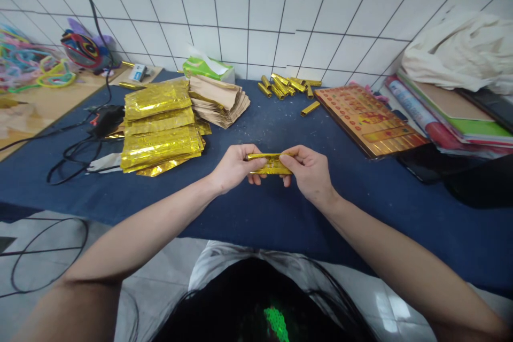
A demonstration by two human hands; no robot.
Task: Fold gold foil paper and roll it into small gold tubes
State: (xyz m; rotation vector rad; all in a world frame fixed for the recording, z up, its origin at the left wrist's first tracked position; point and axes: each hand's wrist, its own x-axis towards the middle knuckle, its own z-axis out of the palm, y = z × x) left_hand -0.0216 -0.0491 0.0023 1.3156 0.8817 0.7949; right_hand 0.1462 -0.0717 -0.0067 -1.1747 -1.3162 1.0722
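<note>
A folded strip of gold foil paper [272,164] is stretched level between my two hands, just above the blue tabletop. My left hand [237,167] pinches its left end, thumb on top and fingers curled beneath. At the right end my right hand [309,171] grips it the same way, thumb pressed on the foil. To the left lies a stack of flat gold foil sheets [160,133], beside a pile of brown paper sheets [218,97]. Several small rolled gold foil pieces [282,85] lie in a heap near the wall, and a single gold roll [310,109] rests apart from them.
A green tissue pack [208,68] stands by the tiled wall. An orange printed box [368,120] lies right, near books [473,112] under white cloth [460,51]. Black cables [76,155] loop at left, near colourful pipe-cleaner-like strands [32,64].
</note>
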